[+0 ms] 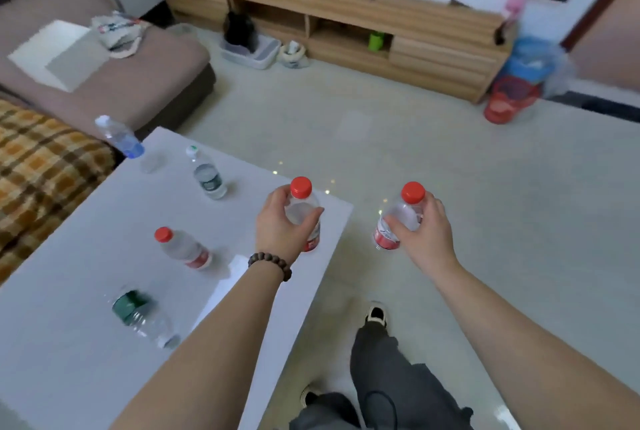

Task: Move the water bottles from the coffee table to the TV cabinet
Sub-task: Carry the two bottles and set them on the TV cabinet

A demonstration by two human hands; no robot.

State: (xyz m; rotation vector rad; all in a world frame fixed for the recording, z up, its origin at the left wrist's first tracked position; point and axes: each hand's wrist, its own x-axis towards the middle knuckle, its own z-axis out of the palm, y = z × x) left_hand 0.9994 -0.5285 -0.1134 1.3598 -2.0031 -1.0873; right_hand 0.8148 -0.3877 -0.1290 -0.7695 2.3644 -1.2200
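Note:
My left hand (282, 225) grips a red-capped water bottle (300, 189) above the right edge of the white coffee table (69, 343). Off the table, over the floor, my right hand (424, 232) holds a second red-capped bottle (412, 195). Several bottles remain on the table: a blue-labelled one (119, 137) at the far corner, a green-labelled one (207, 175) upright, a red-capped one (183, 249), and a green-labelled one (138, 315) nearest me. The wooden TV cabinet (346, 3) stands along the far wall.
A sofa (114, 83) with a checked blanket lies left of the table. A grey tray (251, 52) holding something black, a small pouch (294, 53) and red and blue bins (512, 90) sit on the floor by the cabinet. Pale floor separates table and cabinet.

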